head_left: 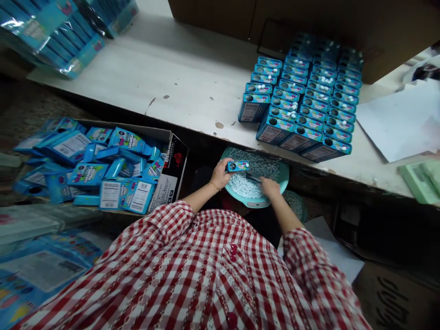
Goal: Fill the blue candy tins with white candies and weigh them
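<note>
My left hand (221, 174) grips a small blue box (238, 166) over the left part of a turquoise basin (252, 202). White pellets (242, 184) fill much of the basin. On its right side, my right hand (270, 188) is closed around the handle of a dark scoop (253, 178), whose front end reaches into the pellets below the box. The box lies with its printed top, which has a dark round hole, facing up. On the table above stand rows of similar blue boxes (287, 124), some with white pellets on their tops.
An open carton (167, 183) of loose blue boxes is at the left. Wrapped blue packs (51, 36) lie at the table's (192, 91) far left. Paper sheets (398, 119) and a pale green pack (417, 181) are at the right. Brown cardboard (220, 18) stands behind.
</note>
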Available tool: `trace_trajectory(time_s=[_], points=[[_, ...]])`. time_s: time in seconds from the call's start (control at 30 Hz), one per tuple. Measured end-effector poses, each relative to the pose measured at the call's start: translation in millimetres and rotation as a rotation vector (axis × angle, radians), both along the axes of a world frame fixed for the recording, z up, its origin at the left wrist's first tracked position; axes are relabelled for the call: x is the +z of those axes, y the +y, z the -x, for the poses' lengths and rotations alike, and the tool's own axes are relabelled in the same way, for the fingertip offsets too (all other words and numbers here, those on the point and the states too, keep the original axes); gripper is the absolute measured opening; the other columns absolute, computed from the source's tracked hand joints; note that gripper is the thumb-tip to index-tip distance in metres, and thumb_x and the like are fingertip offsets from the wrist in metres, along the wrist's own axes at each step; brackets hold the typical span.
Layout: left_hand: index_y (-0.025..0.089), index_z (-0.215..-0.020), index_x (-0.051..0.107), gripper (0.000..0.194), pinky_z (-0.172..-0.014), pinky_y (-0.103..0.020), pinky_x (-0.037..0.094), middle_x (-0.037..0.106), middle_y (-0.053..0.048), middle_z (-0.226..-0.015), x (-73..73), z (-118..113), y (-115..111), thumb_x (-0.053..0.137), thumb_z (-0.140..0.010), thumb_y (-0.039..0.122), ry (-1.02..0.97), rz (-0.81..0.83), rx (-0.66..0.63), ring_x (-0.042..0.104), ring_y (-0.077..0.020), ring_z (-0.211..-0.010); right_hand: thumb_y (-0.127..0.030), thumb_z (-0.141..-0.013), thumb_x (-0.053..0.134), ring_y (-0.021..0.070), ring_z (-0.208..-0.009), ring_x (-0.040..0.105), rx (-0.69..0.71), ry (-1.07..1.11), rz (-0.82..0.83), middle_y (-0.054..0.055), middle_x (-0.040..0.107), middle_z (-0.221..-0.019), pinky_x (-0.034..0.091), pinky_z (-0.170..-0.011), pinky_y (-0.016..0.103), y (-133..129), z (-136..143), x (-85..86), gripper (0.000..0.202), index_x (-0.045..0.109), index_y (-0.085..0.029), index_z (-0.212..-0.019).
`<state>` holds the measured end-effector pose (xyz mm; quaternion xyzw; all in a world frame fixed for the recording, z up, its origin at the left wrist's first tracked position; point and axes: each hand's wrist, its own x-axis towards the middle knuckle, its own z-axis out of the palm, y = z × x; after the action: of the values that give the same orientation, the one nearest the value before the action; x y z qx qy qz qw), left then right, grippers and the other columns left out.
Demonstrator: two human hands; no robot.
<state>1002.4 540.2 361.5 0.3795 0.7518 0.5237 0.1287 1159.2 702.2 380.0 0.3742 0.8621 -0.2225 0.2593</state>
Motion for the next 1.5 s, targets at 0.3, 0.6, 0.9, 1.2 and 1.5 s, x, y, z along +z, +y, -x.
trace_trajectory(time_s=[0.3,0.6,0.9,1.2,1.5], points=[[0.020,-0.101,0.052,0.037,-0.082,-0.031,0.045,0.061,-0.003,-0.097,4.7,19.7,-11.4,0.066,-0.067,0.019,-0.039,0.032,0.135,0.058,-0.0185,-0.089,-0.028,-0.079,0.050,0.0143,-0.073,0.059,-0.082,0.329,0.327,0.006,0.066,-0.091,0.045,-0.065,0.024,-2.5,9.0,-32.2,0.041,0.057,-0.012,-0.116],[0.020,-0.101,0.054,0.034,-0.086,-0.034,0.044,0.061,-0.005,-0.100,6.4,0.6,7.9,0.061,-0.068,0.014,0.024,0.102,0.045,0.056,-0.0214,-0.095,-0.035,-0.080,0.051,0.0190,-0.087,0.060,0.075,0.513,0.301,0.007,0.067,-0.099,0.045,-0.075,0.028,4.3,-13.4,82.2,0.037,0.061,-0.017,-0.111],[0.020,-0.101,0.055,0.035,-0.088,-0.038,0.043,0.061,-0.007,-0.102,5.9,-14.2,13.7,0.055,-0.068,0.009,0.121,0.172,-0.047,0.055,-0.0241,-0.098,-0.025,-0.090,0.034,0.0261,-0.082,0.065,0.433,0.017,-0.363,0.014,0.065,-0.095,0.047,-0.069,0.034,-53.3,29.7,159.2,0.034,0.059,-0.016,-0.111],[0.020,-0.104,0.052,0.032,-0.085,-0.031,0.045,0.061,-0.004,-0.102,53.8,2.1,-7.6,0.060,-0.073,0.019,0.070,0.006,0.034,0.057,-0.0186,-0.093,-0.038,-0.087,0.044,0.0235,-0.099,0.062,0.106,0.456,-0.289,0.006,0.065,-0.112,0.047,-0.084,0.034,-9.9,-48.3,146.6,0.038,0.058,-0.023,-0.119],[0.017,-0.106,0.051,0.045,-0.085,-0.031,0.046,0.056,-0.007,-0.104,94.1,71.3,75.9,0.071,-0.067,0.025,0.154,-0.110,0.062,0.055,-0.0206,-0.098,-0.044,-0.080,0.051,0.0244,-0.102,0.061,-0.246,0.680,-0.020,0.010,0.065,-0.113,0.045,-0.092,0.037,-6.2,-102.0,71.4,0.045,0.063,-0.017,-0.115]])
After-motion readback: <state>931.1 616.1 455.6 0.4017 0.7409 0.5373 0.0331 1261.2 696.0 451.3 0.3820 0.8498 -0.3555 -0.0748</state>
